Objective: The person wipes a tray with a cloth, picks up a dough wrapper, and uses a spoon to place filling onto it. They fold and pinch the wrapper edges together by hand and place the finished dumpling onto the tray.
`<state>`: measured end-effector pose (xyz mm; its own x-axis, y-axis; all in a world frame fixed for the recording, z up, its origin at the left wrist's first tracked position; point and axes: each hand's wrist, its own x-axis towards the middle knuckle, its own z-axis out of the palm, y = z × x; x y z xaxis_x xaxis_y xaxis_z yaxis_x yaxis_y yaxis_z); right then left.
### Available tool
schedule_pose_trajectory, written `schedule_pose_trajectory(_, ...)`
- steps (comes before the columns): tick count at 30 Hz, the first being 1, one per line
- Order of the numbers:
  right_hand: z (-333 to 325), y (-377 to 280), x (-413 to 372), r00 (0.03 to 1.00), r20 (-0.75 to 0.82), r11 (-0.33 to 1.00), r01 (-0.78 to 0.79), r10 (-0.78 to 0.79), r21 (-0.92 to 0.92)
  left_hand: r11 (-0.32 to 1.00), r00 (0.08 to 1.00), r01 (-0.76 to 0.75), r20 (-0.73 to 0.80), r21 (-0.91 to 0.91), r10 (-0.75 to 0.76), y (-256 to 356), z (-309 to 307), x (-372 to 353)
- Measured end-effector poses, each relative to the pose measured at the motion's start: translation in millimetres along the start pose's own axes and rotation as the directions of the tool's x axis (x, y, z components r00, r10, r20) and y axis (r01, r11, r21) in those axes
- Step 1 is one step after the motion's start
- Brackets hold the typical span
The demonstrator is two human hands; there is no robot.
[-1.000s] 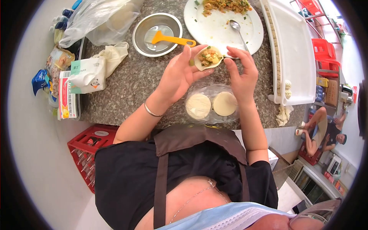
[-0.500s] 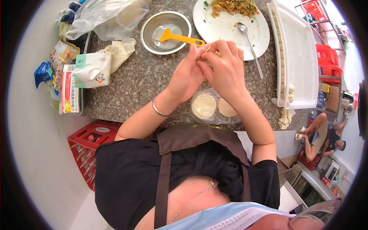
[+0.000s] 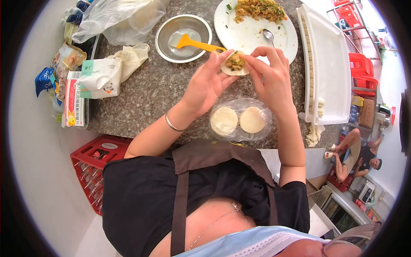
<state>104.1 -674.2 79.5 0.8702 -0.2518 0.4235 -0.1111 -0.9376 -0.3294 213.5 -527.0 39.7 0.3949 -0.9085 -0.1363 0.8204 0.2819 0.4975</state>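
Observation:
A round dumpling wrapper (image 3: 227,68) with a mound of filling (image 3: 235,62) on it lies across the fingers of my left hand (image 3: 208,81). Its edge is pinched by my right hand (image 3: 272,76) between thumb and fingertips. Below my hands, two stacks of wrappers (image 3: 224,121) rest side by side in clear plastic. Beyond them stands a white plate (image 3: 227,26) with more chopped filling, and a metal spoon (image 3: 268,35) is partly hidden behind my right hand. A yellow brush (image 3: 195,43) leans in a steel bowl (image 3: 161,45), its handle end near my left fingers.
A long white tray (image 3: 327,73) on the right holds a row of pale, shaped pieces along its near side. At left are a plastic bag (image 3: 115,17), a tissue pack (image 3: 102,77) and boxes. A red crate (image 3: 100,150) sits below the counter; another person (image 3: 364,154) sits at far right.
My right hand has drawn away to the right, and the wrapper with its filling now shows open between my hands. The view has shifted slightly, uncovering both wrapper stacks.

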Motion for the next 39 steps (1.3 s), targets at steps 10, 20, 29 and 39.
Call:
schedule_pose_trajectory(10,-9,15,-15,0.956,-0.066,0.825,-0.211,0.287,0.524,0.971,0.995,-0.089,0.051,0.220,0.080,-1,1,0)
schedule_pose_trajectory(20,27,2,-30,0.873,0.136,0.343,-0.321,0.468,0.883,0.866,0.979,-0.140,-0.065,0.480,0.194,-2,2,-4)
schedule_pose_trajectory(29,25,-2,-27,0.871,0.089,0.399,-0.309,0.483,0.863,0.455,0.851,-0.449,0.212,0.769,0.481,-8,0,-4)
schedule_pose_trajectory(39,24,2,-23,0.899,0.142,0.324,-0.292,0.415,0.900,0.364,0.804,-0.509,0.280,0.780,0.525,-13,-6,-2)
